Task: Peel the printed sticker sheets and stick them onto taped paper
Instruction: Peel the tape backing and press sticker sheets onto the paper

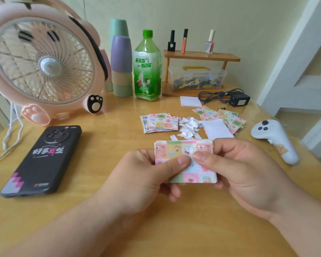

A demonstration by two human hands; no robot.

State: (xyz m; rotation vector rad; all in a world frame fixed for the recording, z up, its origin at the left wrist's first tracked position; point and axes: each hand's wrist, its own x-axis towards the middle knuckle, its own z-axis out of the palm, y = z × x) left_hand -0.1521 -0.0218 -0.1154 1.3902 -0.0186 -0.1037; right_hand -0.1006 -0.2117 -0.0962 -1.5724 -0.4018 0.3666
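I hold a small printed sticker sheet (176,149) with pastel cartoon squares above the table's middle. My left hand (145,175) grips its left side, thumb on top. My right hand (235,169) grips its right side, with that thumb pressed beside the left thumb near the sheet's centre. Behind it lie a stack of printed sheets (160,122), a heap of torn white backing scraps (188,127), a blank white paper (218,129), and more printed sheets (220,115) at the right. Another white paper (190,101) lies further back.
A black phone (43,160) lies at the left on the wooden table (100,130). A pink fan (43,60), stacked cups (121,65) and a green bottle (147,67) stand behind. A wooden shelf (200,57), black charger cable (228,98) and white controller (275,140) are at the right.
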